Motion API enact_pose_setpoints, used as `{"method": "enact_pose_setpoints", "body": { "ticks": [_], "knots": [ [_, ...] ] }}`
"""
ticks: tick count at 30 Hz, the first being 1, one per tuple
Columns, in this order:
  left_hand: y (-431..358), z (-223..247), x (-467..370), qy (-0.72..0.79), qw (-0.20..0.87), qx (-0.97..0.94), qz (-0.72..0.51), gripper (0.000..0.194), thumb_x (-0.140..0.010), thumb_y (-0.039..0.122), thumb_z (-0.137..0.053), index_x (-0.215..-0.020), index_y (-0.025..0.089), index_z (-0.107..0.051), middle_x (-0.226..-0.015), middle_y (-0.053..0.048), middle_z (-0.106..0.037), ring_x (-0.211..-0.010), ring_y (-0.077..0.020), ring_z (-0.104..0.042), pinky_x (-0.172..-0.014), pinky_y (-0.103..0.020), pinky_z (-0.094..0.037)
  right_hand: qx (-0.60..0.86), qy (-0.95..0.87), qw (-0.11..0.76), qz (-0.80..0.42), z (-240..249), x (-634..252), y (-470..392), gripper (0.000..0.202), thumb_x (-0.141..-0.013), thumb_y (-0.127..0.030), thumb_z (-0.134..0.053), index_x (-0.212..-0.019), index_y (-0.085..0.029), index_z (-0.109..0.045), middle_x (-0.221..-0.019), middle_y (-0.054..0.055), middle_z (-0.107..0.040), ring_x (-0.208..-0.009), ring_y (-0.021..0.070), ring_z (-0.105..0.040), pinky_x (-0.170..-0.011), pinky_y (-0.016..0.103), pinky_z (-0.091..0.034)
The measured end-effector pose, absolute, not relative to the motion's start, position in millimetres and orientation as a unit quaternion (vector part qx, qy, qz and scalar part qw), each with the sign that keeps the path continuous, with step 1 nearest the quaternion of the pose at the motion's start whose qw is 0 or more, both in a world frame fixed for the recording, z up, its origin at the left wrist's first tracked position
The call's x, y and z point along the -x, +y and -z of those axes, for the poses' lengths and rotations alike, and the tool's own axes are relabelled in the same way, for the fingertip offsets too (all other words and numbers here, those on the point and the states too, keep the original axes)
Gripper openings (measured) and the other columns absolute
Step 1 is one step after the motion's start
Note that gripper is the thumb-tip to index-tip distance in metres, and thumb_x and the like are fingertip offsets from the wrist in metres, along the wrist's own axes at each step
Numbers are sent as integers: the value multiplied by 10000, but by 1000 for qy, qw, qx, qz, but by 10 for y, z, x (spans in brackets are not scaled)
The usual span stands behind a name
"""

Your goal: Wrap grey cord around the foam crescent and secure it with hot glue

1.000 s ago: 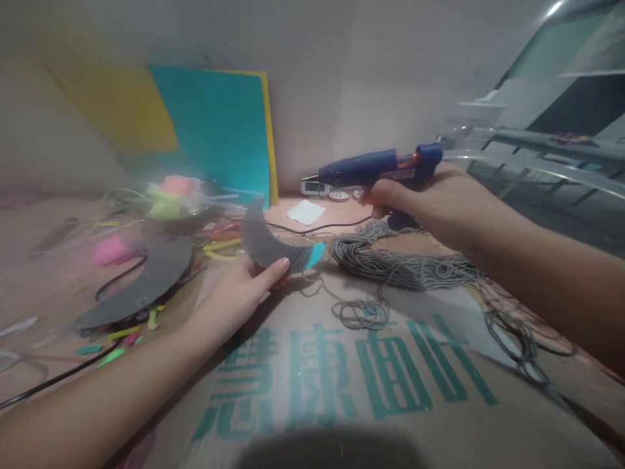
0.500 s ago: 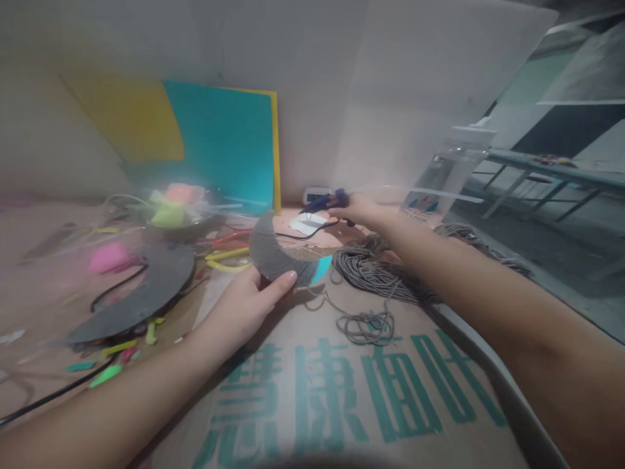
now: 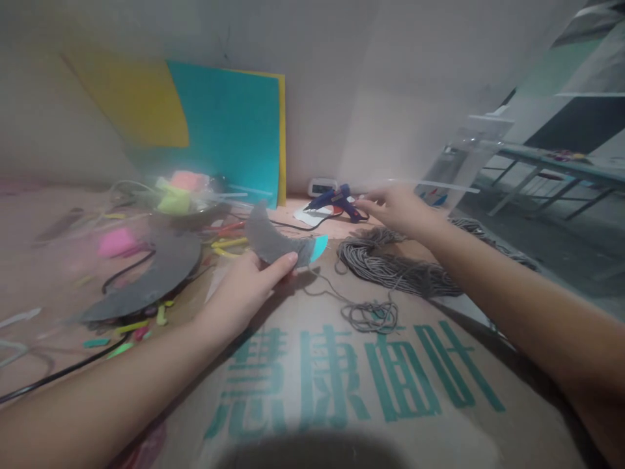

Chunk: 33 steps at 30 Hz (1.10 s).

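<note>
My left hand [image 3: 244, 286] pinches a grey, yarn-covered crescent [image 3: 268, 238] between thumb and fingers; its right tip [image 3: 319, 248] is bare turquoise. A strand trails from it to a small loose tangle of grey yarn [image 3: 374, 317] on the cardboard. The blue glue gun [image 3: 336, 200] rests at the back over a white scrap, nozzle pointing left. Just right of its handle is my right hand [image 3: 390, 207], fingers apart and not wrapped around it. A long clear stick [image 3: 439, 187] passes by that hand. Below it lies a thick grey yarn bundle [image 3: 390, 264].
A second grey crescent [image 3: 151, 286] lies at left among coloured scraps and a black cord [image 3: 63, 374]. Behind stand turquoise [image 3: 234, 130] and yellow sheets, a bowl of bagged clay [image 3: 180, 208] and a small white clock [image 3: 322, 187]. A clear container [image 3: 469, 163] stands at right.
My right hand has let go of the glue gun, which now rests on the table, and has drawn back to the right. My left hand still holds the crescent; the view has shifted slightly.
</note>
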<state>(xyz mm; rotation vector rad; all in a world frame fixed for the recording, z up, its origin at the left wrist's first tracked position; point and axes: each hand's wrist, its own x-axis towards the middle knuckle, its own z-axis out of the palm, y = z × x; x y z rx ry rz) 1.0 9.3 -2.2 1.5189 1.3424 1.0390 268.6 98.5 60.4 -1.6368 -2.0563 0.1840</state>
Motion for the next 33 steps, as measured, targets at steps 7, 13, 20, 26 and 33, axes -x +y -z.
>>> {"method": "enact_pose_setpoints", "body": {
  "ticks": [7, 13, 20, 26, 33],
  "knots": [
    [31, 23, 13, 546, 425, -577, -435, 420, -779, 582, -636, -837, 171, -696, -766, -47, -719, -651, -190, -632, -558, -270, -458, 473, -815, 231, -243, -519, -2200, 155, 284, -892, -373, -602, -1073, -185, -714, -1023, 70, -730, -826, 177, -644, -712, 281, -464],
    [35, 20, 36, 571, 354, -613, -416, 428, -797, 585, -603, -760, 168, -690, -683, -34, -686, -636, -201, -610, -570, -284, -443, 472, -759, 182, -411, -293, -2018, -1, 218, -908, -279, -572, -1048, -158, -688, -731, 13, -694, -603, 122, -604, -565, 242, -430],
    [7, -87, -6, 580, 300, -680, -335, 365, -832, 501, -595, -662, 181, -634, -669, -19, -658, -607, -173, -571, -571, -270, -407, 422, -828, 318, -189, -306, -2130, 48, 180, -929, -271, -568, -876, -170, -708, -808, 21, -704, -708, 135, -592, -661, 259, -422],
    [15, -66, -1, 582, 309, -687, -305, 369, -829, 541, -586, -742, 191, -664, -649, -9, -659, -578, -170, -575, -514, -252, -396, 378, -856, 349, -57, -310, -2197, 112, 132, -916, -250, -611, -844, -163, -680, -785, 25, -680, -662, 128, -552, -630, 260, -399],
    [2, -68, 6, 571, 337, -684, -303, 365, -821, 539, -589, -745, 190, -659, -692, -23, -699, -597, -178, -615, -506, -247, -443, 341, -873, 347, 34, -268, -2293, 236, 157, -953, -243, -547, -877, -167, -662, -807, 41, -669, -713, 150, -571, -674, 280, -411]
  ]
}}
